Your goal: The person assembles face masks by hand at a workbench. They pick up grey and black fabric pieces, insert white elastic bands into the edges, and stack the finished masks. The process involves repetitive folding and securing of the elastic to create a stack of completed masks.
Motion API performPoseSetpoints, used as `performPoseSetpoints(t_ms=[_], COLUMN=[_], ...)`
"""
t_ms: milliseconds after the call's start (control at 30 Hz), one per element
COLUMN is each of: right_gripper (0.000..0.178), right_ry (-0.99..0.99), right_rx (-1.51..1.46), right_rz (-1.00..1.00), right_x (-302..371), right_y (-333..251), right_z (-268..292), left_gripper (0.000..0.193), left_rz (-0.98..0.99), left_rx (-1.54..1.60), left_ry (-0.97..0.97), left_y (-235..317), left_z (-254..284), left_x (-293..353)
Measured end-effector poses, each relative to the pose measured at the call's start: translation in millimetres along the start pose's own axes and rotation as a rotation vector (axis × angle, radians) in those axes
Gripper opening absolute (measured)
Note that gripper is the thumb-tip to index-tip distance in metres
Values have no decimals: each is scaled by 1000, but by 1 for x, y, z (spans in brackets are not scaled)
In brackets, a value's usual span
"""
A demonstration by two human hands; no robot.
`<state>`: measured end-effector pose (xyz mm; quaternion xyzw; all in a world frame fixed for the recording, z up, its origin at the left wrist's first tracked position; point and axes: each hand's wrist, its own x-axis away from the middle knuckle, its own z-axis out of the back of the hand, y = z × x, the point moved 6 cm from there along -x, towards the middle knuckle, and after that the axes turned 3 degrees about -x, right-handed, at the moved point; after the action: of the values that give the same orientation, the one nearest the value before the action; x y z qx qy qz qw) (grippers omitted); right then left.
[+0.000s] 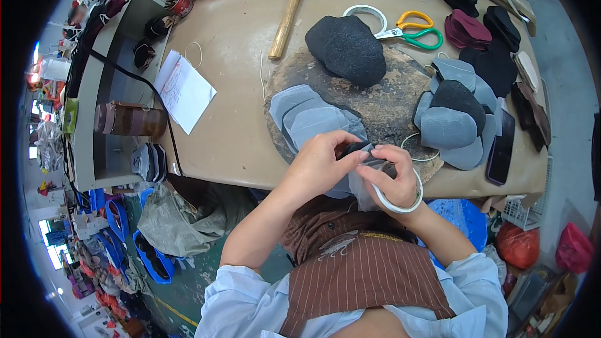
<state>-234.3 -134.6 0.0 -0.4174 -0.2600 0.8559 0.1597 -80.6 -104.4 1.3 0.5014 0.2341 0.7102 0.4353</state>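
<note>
My left hand (pixel 322 158) and my right hand (pixel 395 178) meet over the near edge of a round, worn wooden board (pixel 400 91). Fingers of both pinch a small black-and-grey sheet piece (pixel 358 148), partly hidden by them. A white ring (pixel 400 208), like a tape roll, hangs round my right hand near the wrist. Just beyond my left hand, grey cut pieces (pixel 313 116) lie fanned out on the board. Farther back rests a stack of black rounded pieces (pixel 347 50). To the right, grey and black pieces (pixel 451 126) form an overlapping pile.
Behind the board lie a hammer (pixel 291 19), scissors (pixel 410 31) and a white tape ring (pixel 366 9). A phone (pixel 501 150) sits by the right edge, near maroon stacks (pixel 466 29). Paper (pixel 184 91), a brown bottle (pixel 131 119) and a black cable (pixel 141 79) are at left.
</note>
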Motion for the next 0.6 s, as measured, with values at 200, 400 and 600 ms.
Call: performPoseSetpoints(t_ms=[200, 400, 600], right_gripper=[22, 11, 10], right_ry=[-91, -1040, -1139], right_rx=[-364, -382, -833], right_rz=[136, -419, -222], right_x=[-6, -6, -29], right_y=[-10, -16, -44], right_z=[24, 77, 94], left_gripper=[20, 18, 31], left_rz=[-149, -278, -450], left_rx=[362, 344, 186], left_ry=[126, 288, 230], left_y=[-21, -6, 79], left_z=[7, 37, 88], left_x=[-13, -17, -78])
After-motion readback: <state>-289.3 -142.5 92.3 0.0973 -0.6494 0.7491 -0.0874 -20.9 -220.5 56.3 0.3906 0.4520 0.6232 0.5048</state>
